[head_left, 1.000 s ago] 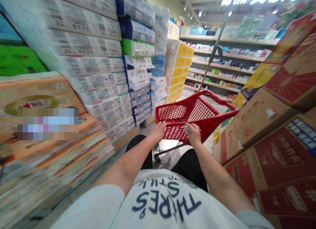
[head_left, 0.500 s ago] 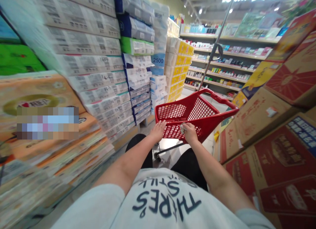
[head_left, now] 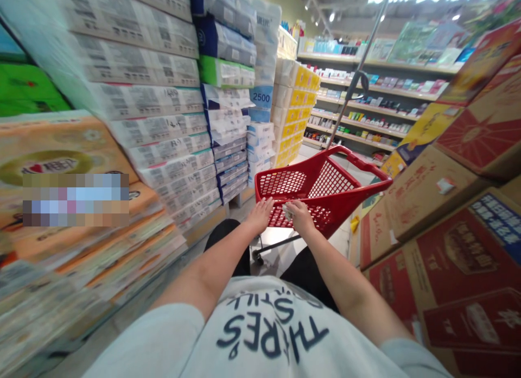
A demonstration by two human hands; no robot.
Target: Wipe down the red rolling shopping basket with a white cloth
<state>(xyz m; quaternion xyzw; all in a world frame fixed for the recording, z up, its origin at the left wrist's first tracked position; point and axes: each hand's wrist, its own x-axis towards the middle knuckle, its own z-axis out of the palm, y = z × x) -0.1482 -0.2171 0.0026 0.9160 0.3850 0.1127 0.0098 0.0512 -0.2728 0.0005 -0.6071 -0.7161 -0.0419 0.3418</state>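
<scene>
A red plastic shopping cart [head_left: 345,190] with lattice sides stands in front of me, its handle to the right. My left hand [head_left: 260,215] lies against the left end of the cart's near rim, fingers stretched out. To its right, my right hand [head_left: 302,218] is closed around a crumpled whitish cloth [head_left: 287,210]. That cloth is at the near side panel, just below the rim. Whether it is fabric or paper, I cannot tell. The undersides of the fingers on both hands are hidden.
Tall stacks of wrapped paper packs [head_left: 163,101] line the left, with orange packs [head_left: 73,144] closer to me. Cardboard cartons [head_left: 423,188] are piled on the right. Stocked shelves [head_left: 366,90] and a slanting metal pole [head_left: 354,79] stand beyond the cart.
My right hand has slid left along the cart's near side with the cloth, closer to my left hand. The left hand has stayed at the rim.
</scene>
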